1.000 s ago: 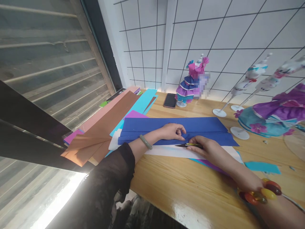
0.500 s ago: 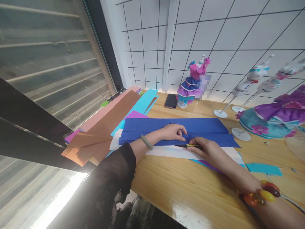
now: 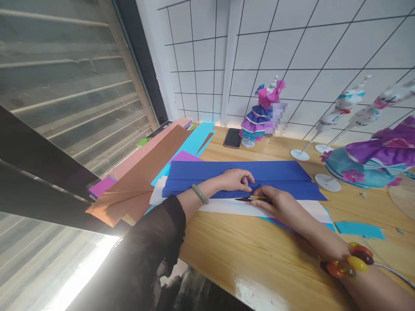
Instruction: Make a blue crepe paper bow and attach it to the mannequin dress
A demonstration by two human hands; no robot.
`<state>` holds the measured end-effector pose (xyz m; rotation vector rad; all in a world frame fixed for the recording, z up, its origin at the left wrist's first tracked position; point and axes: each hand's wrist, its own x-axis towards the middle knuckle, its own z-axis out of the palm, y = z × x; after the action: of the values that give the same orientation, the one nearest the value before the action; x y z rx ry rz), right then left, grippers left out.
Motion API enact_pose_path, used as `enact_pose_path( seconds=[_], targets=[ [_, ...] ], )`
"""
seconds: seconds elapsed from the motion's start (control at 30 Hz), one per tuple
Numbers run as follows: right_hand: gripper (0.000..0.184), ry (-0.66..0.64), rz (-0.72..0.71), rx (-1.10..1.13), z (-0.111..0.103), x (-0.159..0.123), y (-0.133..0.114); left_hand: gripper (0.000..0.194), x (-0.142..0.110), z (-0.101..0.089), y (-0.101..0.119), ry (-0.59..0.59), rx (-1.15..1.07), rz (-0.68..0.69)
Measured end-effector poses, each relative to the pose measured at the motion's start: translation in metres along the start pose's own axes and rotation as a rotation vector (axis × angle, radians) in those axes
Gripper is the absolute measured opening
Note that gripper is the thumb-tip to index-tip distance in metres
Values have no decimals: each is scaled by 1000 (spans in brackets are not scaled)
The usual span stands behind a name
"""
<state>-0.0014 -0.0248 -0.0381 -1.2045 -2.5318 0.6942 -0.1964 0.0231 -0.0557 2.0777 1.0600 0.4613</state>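
Note:
A wide sheet of dark blue paper (image 3: 279, 170), with lengthwise folds, lies in front of me over white paper (image 3: 220, 207). My left hand (image 3: 236, 179) rests on the blue paper, its fingers curled down at a slightly raised part of the fold. A grey-green bangle circles that wrist. Just to the right, my right hand (image 3: 270, 198) grips a slim black-and-yellow knife (image 3: 256, 198). Its dark pointed tip faces left along the blue paper's near edge, above the white sheet. Fingers cover most of the handle.
Brown, pink and light blue paper (image 3: 191, 144) is stacked at the left. A phone (image 3: 232, 138) lies behind the blue sheet, beside a small dress form in a ruffled dress (image 3: 259, 114). More forms on white stands (image 3: 299, 154) and a turquoise scrap (image 3: 360, 230) are at the right.
My right hand has shifted slightly left with the knife, along the blue paper's edge. The left hand keeps its place on the paper.

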Motion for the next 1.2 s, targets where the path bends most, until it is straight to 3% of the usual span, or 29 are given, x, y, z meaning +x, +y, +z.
enact_pose_path(
  seconds=[1.03,1.2],
  targets=[
    [30,12,-20,-6,6,-1,3,28,2,2,-4,7,33,26],
    [30,4,-1,9,6,-2,4,35,-4,-11,-3,-40,-72,62]
  ],
)
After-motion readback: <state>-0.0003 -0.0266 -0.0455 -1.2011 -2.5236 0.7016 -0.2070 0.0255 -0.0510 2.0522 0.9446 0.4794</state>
